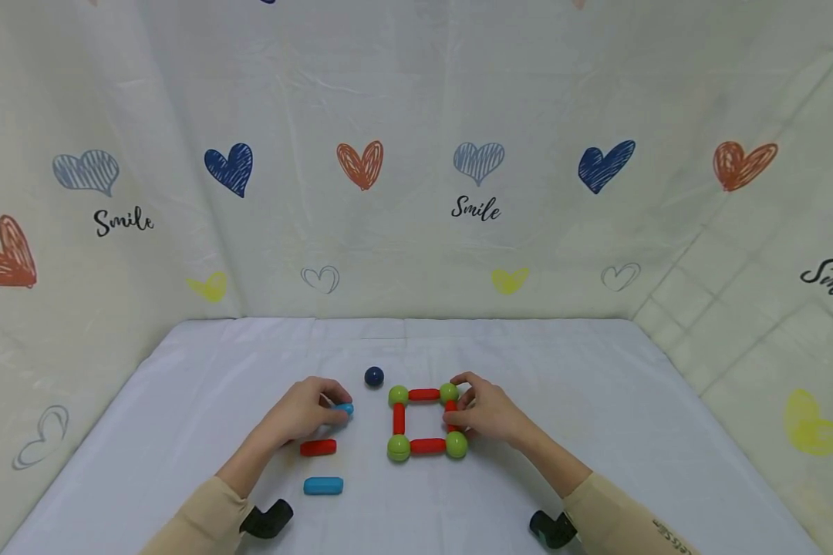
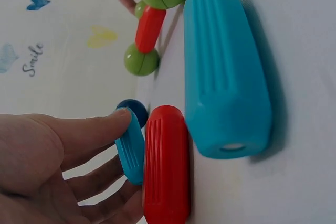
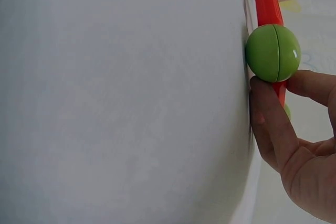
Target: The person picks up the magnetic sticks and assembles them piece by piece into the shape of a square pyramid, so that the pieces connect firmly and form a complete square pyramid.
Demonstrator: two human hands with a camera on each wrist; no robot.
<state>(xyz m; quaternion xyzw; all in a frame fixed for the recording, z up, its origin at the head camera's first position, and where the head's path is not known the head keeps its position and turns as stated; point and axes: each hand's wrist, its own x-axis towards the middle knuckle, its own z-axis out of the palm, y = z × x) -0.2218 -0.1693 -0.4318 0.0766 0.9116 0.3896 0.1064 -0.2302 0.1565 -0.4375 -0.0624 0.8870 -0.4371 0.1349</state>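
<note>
On the table lies a square frame of red rods (image 1: 428, 446) joined by green balls (image 1: 399, 448) at its corners. My right hand (image 1: 491, 412) holds the frame's right side, thumb and fingers around the red rod (image 3: 280, 92) just beside a green ball (image 3: 273, 52). To the left of the frame, my left hand (image 1: 307, 410) pinches a short blue rod (image 2: 131, 150) between thumb and fingers. Closer to me than that hand lie a loose red rod (image 1: 318, 448) and another blue rod (image 1: 323, 486). A dark blue ball (image 1: 374, 376) sits beyond the left fingertips.
A white cloth (image 1: 555, 362) covers the table. Behind it hangs a pale curtain (image 1: 416, 254) printed with hearts and the word Smile. Black devices (image 1: 267, 519) are strapped at both wrists.
</note>
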